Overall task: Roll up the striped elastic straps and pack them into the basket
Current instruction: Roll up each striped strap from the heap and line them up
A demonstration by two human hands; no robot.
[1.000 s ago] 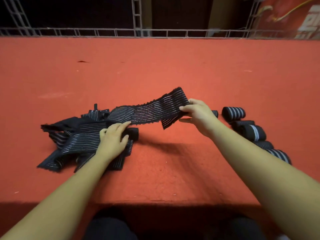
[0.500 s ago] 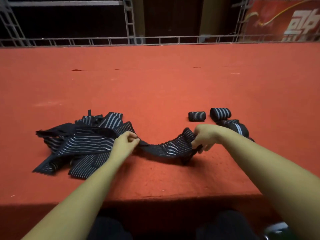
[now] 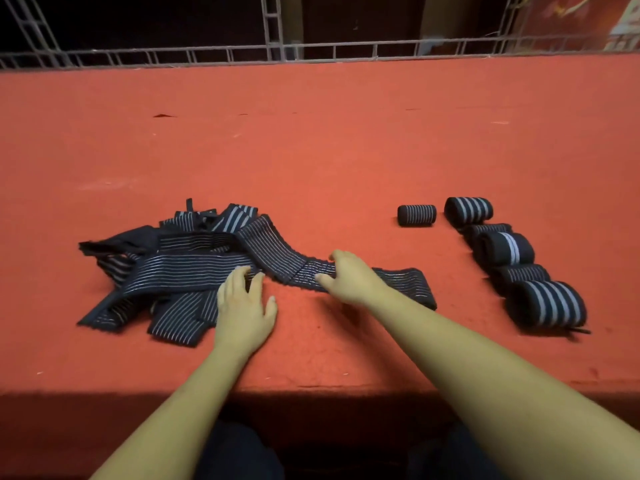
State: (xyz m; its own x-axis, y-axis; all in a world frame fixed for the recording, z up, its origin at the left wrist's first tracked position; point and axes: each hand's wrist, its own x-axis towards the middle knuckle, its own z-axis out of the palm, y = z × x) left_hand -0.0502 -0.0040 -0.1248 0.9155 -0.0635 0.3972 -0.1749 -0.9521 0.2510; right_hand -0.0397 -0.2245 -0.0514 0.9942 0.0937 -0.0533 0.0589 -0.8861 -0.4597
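Observation:
A loose pile of black striped elastic straps lies on the red table at the left. One strap is drawn out of the pile and lies flat, stretching to the right. My right hand rests on the middle of this strap, spanning its width with thumb and fingers laid on top. My left hand lies flat with its fingers spread, the fingertips touching the near edge of the pile. Several rolled straps sit in a row at the right, and a small roll stands apart from them. No basket is in view.
The red felt table runs far back to a metal truss rail. Its front edge is close to my body, with dark trousers below it.
The strap, held up between both hands before, now lies flat on the table. My left hand let go and opened beside the pile; my right hand slid left along the strap.

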